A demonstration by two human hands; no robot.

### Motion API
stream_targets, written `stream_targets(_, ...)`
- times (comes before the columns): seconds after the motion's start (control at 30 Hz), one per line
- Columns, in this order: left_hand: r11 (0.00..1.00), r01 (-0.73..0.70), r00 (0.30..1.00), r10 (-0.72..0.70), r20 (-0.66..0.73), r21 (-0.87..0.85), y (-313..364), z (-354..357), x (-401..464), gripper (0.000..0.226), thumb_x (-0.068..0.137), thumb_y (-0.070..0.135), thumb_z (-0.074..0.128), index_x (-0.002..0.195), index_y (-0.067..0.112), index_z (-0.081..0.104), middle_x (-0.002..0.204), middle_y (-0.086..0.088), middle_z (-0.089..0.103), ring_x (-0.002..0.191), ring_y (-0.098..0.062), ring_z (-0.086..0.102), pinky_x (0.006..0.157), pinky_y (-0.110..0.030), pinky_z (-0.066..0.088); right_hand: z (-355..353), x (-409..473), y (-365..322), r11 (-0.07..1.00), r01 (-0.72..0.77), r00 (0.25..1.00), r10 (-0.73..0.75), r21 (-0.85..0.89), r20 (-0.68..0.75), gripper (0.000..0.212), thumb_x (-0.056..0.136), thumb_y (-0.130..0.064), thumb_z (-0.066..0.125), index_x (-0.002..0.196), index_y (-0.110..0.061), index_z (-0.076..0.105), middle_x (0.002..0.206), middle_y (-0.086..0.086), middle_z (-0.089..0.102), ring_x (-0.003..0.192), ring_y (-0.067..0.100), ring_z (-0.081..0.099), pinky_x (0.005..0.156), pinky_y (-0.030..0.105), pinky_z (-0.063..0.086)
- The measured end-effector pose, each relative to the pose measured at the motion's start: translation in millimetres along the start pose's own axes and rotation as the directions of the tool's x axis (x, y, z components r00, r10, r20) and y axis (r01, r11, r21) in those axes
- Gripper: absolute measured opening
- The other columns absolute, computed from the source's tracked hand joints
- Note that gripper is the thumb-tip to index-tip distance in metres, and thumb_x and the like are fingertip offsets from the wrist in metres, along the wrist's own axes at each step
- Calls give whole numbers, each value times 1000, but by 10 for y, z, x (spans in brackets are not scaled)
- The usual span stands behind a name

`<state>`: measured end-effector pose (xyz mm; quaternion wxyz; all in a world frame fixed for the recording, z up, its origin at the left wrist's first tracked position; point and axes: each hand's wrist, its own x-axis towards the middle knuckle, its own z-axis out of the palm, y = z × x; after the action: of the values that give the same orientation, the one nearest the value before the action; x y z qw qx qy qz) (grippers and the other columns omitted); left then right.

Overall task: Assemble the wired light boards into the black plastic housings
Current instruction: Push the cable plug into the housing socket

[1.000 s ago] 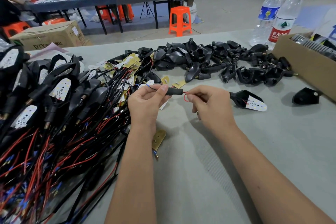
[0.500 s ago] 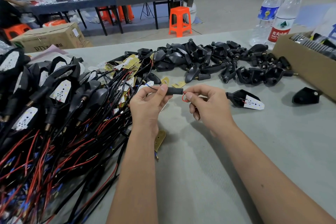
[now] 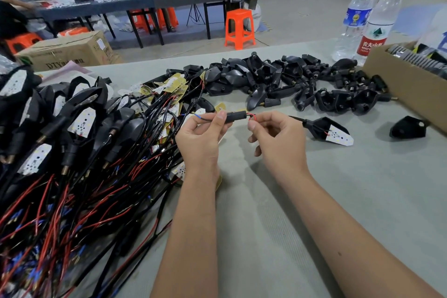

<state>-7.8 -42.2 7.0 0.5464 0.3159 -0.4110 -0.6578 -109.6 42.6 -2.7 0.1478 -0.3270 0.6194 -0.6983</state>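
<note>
The thin wires (image 3: pixel 251 116) could kink or tear loose from the white board (image 3: pixel 339 136) if tugged through the black sleeve (image 3: pixel 235 116). The left hand (image 3: pixel 200 138) pinches the sleeve; the right hand (image 3: pixel 278 138) pinches the wires just beside it. The housing (image 3: pixel 316 126) lies on the tabletop (image 3: pixel 338 201) beyond the right fingers (image 3: pixel 252 126).

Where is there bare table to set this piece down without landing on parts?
Bare table lies right of the right hand, near of the lone housing with its white board and the cardboard box. A narrower strip runs between the forearms. Crowded: the wire pile at left and the empty housings beyond the hands.
</note>
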Motion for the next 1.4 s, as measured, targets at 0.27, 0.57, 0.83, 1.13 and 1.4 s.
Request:
stream_targets(0.27,999,-14,999,13,30,39,15,-33,11,25,81,2,83,68,16,68,76,-10,75,60,-19,68,67,-29,59,-39,40,-21,998,68,988,-67,2,-136,14,94,-1,68,99,-11,77,72,6,71,55,14,65,45,24,50)
stream_targets(0.57,998,36,998,-34,53,-51,29,-7,-15,19,85,0,78,77,8,63,78,-4,75,67,-17,71,78,-32,62,-32,80,-9,967,-131,991,121,217,63,17,95,5,64,100,-6,77,73,1,69,64,11,62,45,23,47)
stream_targets(0.83,992,117,987,-111,119,-47,46,-6,-31,8,89,0,74,89,-1,66,89,-13,75,81,-25,73,73,-21,58,-86,91,0,990,-40,999,37,135,24,13,91,-1,74,95,-13,74,76,5,72,65,16,67,46,27,50)
stream_targets(1.13,993,118,975,-114,193,-10,60,-48,-28,10,89,-1,72,98,-4,72,94,-13,78,92,-22,75,82,-24,59,-189,86,-25,842,412,911,-397,-348,117,17,89,-5,74,88,-19,66,74,-12,67,70,11,68,63,23,53)
stream_targets(1.4,991,128,977,-133,167,40,81,-70,-17,18,96,13,70,82,6,80,89,-15,76,76,-21,74,74,-23,59,-183,105,15,739,489,872,-417,-464,256,24,87,-27,82,110,-22,78,104,-7,73,100,21,57,91,35,47)
